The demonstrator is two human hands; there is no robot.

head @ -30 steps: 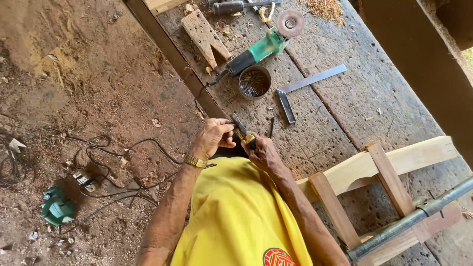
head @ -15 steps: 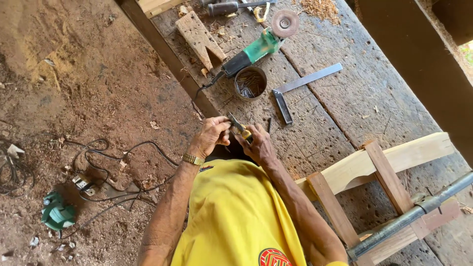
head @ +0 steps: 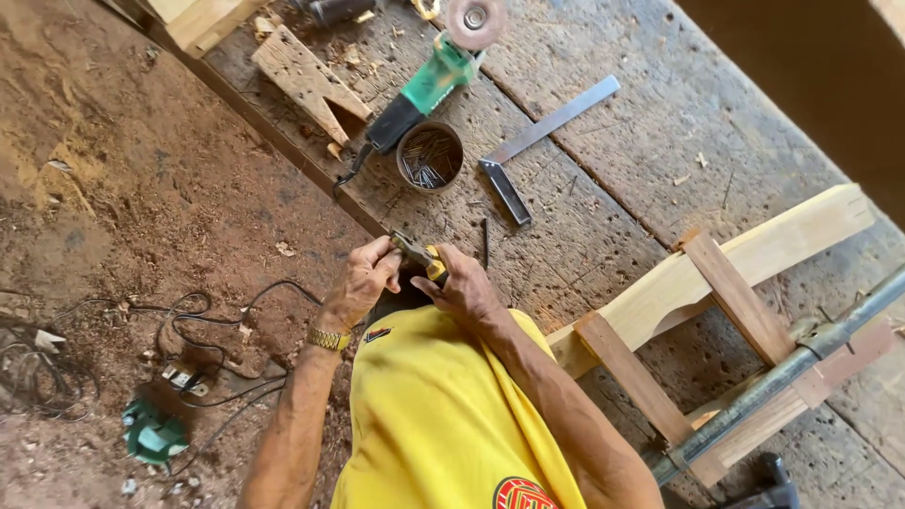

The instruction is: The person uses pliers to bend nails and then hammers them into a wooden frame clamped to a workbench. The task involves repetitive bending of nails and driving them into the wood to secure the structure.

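Gripping a small yellow-handled tool (head: 421,256) between both hands at the workbench (head: 603,236) edge: your left hand (head: 363,281) closes on its dark tip end, your right hand (head: 462,287) wraps the handle. Keep both wrists braced close to your chest and work over the bench. The tin of nails (head: 430,156) stands at 12 o'clock, the steel square (head: 537,141) at 1 o'clock.

a round red-and-yellow emblem (head: 521,493) (lettering unreadable) sits low on the yellow shirt (head: 443,415).
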